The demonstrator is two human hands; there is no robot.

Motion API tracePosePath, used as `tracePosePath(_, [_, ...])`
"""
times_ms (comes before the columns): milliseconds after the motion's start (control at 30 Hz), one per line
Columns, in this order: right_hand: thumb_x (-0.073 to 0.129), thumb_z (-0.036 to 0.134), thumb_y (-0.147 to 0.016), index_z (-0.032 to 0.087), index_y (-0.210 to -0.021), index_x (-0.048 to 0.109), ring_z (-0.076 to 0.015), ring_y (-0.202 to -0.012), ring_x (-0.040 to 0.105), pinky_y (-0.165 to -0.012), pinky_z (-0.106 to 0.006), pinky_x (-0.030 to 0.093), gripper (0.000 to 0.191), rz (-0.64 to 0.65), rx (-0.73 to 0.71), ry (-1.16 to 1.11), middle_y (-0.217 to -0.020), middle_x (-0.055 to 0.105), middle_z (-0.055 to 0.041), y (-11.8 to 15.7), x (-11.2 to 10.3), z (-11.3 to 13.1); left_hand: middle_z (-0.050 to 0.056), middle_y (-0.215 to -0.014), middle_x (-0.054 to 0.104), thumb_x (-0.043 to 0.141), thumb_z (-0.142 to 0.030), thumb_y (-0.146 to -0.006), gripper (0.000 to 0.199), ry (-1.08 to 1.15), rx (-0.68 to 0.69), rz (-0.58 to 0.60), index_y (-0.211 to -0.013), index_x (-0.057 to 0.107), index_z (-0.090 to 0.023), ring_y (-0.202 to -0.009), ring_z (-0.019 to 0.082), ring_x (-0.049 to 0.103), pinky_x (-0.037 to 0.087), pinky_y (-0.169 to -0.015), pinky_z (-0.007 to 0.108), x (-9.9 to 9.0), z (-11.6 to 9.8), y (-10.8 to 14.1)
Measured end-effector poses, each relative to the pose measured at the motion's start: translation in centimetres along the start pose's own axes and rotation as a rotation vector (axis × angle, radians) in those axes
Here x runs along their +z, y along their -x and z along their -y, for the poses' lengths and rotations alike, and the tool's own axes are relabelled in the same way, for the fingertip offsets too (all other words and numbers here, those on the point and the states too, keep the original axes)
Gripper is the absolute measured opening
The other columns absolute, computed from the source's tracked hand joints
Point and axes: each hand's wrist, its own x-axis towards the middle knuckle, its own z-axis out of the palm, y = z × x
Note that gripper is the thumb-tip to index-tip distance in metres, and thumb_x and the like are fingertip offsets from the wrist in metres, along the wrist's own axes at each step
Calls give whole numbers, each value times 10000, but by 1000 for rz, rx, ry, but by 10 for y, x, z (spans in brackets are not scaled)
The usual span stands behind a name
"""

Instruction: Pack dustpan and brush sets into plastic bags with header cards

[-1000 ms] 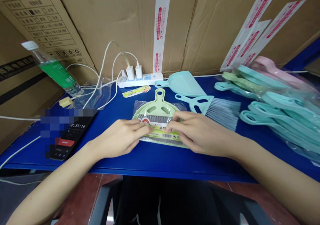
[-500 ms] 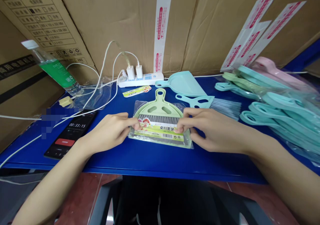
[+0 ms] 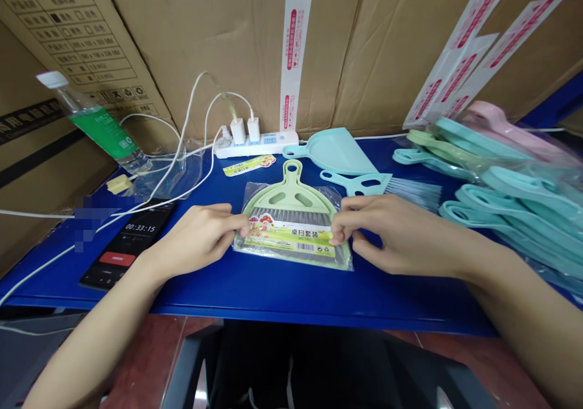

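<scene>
So there's one green dustpan and brush set (image 3: 291, 216) in a clear bag, lying flat smack in the middle of the frame on the blue counter (image 3: 282, 297), handle pointing up the picture, with one mushroom-print label (image 3: 296, 238) across the bristles. Two hands on it: the left hand (image 3: 204, 236) at the bag's left edge, the right hand (image 3: 396, 239) at its right edge. Fingers are curled with the tips bunched on the plastic, but I honestly can't tell if either is pinching it. Just above and right of that, one loose blue dustpan (image 3: 339, 151) and one blue brush (image 3: 357, 183). One loose card (image 3: 249, 165) sits upper center, near one power strip (image 3: 277, 142) carrying two white chargers (image 3: 237, 131). One phone (image 3: 127, 239) reading 00:33:15 at left, one tilted bottle (image 3: 102, 131) upper left. The bagged pile (image 3: 514, 209) on the right has one pink piece, one green, and several blue ones overlapping too much to count.
</scene>
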Motion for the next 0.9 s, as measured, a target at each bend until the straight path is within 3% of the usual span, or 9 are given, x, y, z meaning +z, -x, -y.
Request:
tracePosePath(300, [432, 71, -785, 208, -764, 655, -135, -613, 597, -588, -244, 406, 262, -16, -21, 7, -733, 640, -24, 0, 1, -2, -25, -617, 558, 353, -42, -861, 334, -90, 98, -75, -823, 649, -193, -530, 117, 501, 368, -521, 223, 2, -1, 1])
tracePosePath(600, [412, 60, -793, 201, -772, 636, -124, -593, 593, -577, -239, 409, 266, -83, -72, -2, -724, 637, -20, -1, 3, -4, 4, -702, 647, 317, -116, -933, 327, -161, 138, -99, -896, 637, -171, -616, 142, 606, 459, -588, 254, 5, -2, 1])
tracePosePath(900, [416, 53, -812, 191, -875, 694, -118, -605, 584, -571, -232, 409, 317, -148, -115, 18, -748, 630, -33, -2, 4, -3, -6, -802, 707, 433, -263, -1009, 252, -165, 252, -192, -916, 658, -196, -696, 135, 636, 485, -656, 260, 8, -1, -2])
